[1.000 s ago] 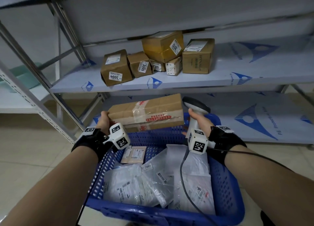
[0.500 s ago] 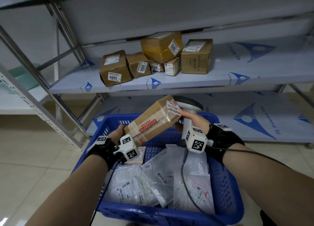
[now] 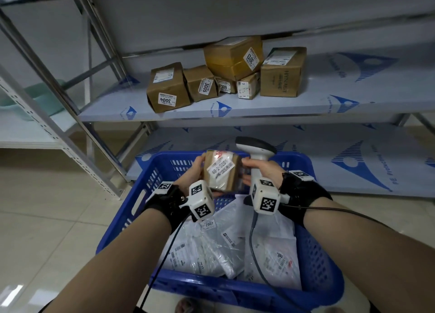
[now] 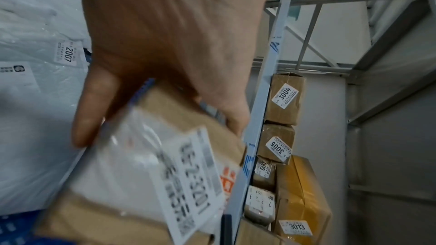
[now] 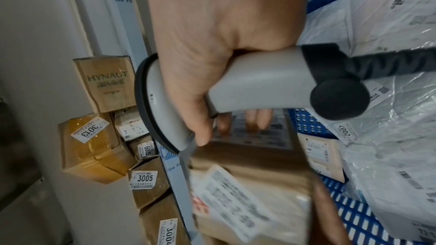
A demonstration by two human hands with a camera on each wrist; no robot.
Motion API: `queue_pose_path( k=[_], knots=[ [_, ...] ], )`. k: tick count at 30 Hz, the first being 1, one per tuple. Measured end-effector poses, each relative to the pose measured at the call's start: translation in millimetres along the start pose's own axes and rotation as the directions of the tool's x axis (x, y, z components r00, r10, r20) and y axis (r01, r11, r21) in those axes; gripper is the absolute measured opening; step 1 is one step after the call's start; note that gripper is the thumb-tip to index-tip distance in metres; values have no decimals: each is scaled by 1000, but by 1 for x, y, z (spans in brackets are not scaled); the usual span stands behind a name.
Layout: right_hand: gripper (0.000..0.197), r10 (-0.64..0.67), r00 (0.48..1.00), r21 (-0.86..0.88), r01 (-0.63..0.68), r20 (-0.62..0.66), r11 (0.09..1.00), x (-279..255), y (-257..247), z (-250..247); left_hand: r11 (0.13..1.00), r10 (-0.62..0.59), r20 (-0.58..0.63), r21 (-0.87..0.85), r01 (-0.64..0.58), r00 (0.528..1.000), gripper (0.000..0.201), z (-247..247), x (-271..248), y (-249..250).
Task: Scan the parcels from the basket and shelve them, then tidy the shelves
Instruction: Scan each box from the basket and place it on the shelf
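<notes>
A brown cardboard parcel with a white label on its upper face hangs over the far end of the blue basket. My left hand grips its left side, thumb on top, with the parcel blurred in the left wrist view. My right hand grips the handle of the grey barcode scanner, whose head points left above the parcel. In the right wrist view, some fingers of that hand reach past the scanner onto the parcel's right side.
White plastic mailer bags and a small brown packet fill the basket. Several numbered cardboard boxes stand on the middle shelf, with bare shelf to their right. The bottom shelf lies behind the basket. The scanner cable trails across the bags.
The parcel has swung from lying lengthwise to end-on, label up. Both hands have come lower and closer together, and right-hand fingers now touch the parcel.
</notes>
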State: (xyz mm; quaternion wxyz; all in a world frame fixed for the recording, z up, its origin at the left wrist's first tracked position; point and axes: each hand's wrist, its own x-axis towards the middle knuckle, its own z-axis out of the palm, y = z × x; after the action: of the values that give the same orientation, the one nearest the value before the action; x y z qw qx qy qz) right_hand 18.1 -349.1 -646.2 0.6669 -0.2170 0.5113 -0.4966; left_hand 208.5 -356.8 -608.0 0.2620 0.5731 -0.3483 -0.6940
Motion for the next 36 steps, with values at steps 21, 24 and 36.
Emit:
queue_pose_path(
  k=[21,24,36],
  knots=[
    [44,68,997,-22,-69,-32,997,-11,-10,-14,983,164,-192,-45,-176,967,25,10,23,-12],
    [42,53,999,-30,-54,-12,998,-10,-10,-14,985,58,-136,-153,-79,989,37,6,20,-15],
    [29,64,998,-84,-61,26,995,-14,4,1,942,-21,-67,-336,-2,998,28,11,17,-32]
  ],
)
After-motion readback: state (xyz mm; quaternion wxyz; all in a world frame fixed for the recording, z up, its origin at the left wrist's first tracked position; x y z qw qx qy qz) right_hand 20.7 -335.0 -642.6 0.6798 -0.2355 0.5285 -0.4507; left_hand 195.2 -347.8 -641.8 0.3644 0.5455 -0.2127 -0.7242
